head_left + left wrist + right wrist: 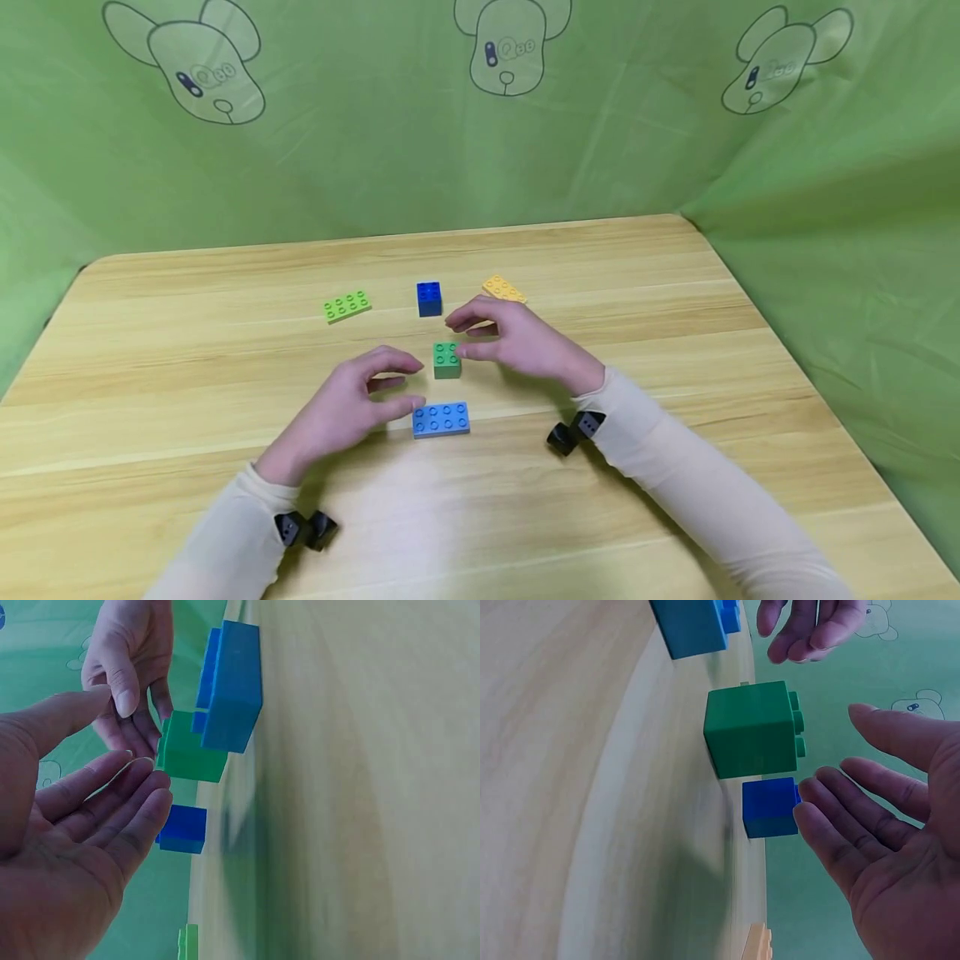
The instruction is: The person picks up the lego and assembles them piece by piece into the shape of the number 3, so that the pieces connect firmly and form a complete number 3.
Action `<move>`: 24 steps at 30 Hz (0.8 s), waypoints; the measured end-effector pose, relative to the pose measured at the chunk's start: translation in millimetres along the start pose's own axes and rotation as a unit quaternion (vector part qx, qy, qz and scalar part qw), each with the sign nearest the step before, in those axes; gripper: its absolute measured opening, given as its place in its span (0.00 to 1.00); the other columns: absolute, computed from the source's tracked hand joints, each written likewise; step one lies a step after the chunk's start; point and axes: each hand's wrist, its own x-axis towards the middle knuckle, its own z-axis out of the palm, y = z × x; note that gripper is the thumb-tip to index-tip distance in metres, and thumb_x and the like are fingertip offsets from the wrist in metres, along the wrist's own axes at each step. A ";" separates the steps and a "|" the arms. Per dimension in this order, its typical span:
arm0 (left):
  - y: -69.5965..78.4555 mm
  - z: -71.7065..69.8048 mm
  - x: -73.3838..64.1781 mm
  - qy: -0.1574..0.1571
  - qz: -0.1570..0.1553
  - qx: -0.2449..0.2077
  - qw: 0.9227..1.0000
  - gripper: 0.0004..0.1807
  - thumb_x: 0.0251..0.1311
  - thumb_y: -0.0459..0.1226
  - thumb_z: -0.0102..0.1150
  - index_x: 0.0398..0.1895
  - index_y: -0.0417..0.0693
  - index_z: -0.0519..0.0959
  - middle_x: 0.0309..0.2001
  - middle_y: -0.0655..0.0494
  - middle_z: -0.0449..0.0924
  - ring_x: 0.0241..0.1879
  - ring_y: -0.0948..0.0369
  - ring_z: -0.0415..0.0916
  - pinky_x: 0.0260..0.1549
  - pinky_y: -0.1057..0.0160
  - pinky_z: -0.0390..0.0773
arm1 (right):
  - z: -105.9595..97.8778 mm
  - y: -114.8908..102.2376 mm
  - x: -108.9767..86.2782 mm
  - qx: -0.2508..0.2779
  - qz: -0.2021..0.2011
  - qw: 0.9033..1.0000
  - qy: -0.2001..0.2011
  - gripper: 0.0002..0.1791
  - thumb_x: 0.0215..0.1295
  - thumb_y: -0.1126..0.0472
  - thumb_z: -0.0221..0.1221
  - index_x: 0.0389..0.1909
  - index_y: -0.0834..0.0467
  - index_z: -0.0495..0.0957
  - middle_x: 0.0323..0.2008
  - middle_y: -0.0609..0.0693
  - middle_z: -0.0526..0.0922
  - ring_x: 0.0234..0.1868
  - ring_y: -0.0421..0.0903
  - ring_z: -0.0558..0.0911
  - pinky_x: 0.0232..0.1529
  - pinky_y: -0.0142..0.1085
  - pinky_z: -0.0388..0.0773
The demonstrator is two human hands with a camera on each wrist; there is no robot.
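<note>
Green brick (446, 365), light-blue brick (441, 420), dark-blue brick (429, 300), lime brick (347, 307), yellow brick (504, 288)! Pale wood-grained desk (187, 358), and a cartoon-printed green curtain (360, 150)!

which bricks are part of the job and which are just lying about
Probably the job:
green block, between the left hand and right hand
light blue brick, near the left hand

Seemingly just lying about:
dark blue block
lime brick
yellow brick

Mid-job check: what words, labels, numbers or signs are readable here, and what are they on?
Green curtain, left print: apparently "Q", rest too faint.
Middle print: apparently "Q", rest too faint.
Right print: too blurred to read.
Light blue brick, green brick, dark blue brick, lime brick, yellow brick: nothing readable.
</note>
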 end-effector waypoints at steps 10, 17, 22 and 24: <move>-3.4 7.3 3.0 -0.021 -0.006 0.023 1.000 0.23 0.57 0.38 0.71 0.54 0.39 0.78 0.54 0.49 0.77 0.54 0.50 0.76 0.56 0.55 0.75 | 4.1 1.8 1.8 -0.016 0.008 1.000 -0.011 0.22 0.64 0.63 0.66 0.58 0.65 0.75 0.55 0.56 0.77 0.57 0.51 0.78 0.59 0.39 0.73; -2.4 9.9 5.2 -0.036 -0.015 0.033 0.999 0.25 0.57 0.40 0.71 0.56 0.40 0.78 0.54 0.50 0.77 0.54 0.51 0.76 0.56 0.54 0.75 | 5.4 0.1 2.9 -0.059 0.011 0.998 -0.009 0.24 0.63 0.59 0.67 0.58 0.61 0.77 0.54 0.48 0.79 0.58 0.47 0.76 0.62 0.40 0.70; -0.5 11.4 5.8 -0.051 -0.026 0.061 0.996 0.26 0.56 0.41 0.72 0.57 0.42 0.78 0.54 0.52 0.76 0.53 0.51 0.77 0.55 0.54 0.76 | 7.9 0.6 4.3 -0.046 0.010 0.999 -0.025 0.24 0.64 0.60 0.66 0.59 0.62 0.75 0.56 0.52 0.78 0.58 0.47 0.75 0.62 0.41 0.70; 0.4 12.0 5.8 -0.057 -0.027 0.083 0.995 0.26 0.56 0.42 0.72 0.56 0.43 0.78 0.53 0.53 0.77 0.52 0.51 0.77 0.55 0.54 0.76 | 9.0 1.0 4.9 -0.045 0.008 0.998 -0.030 0.25 0.64 0.61 0.66 0.60 0.63 0.75 0.56 0.52 0.78 0.58 0.46 0.75 0.61 0.40 0.70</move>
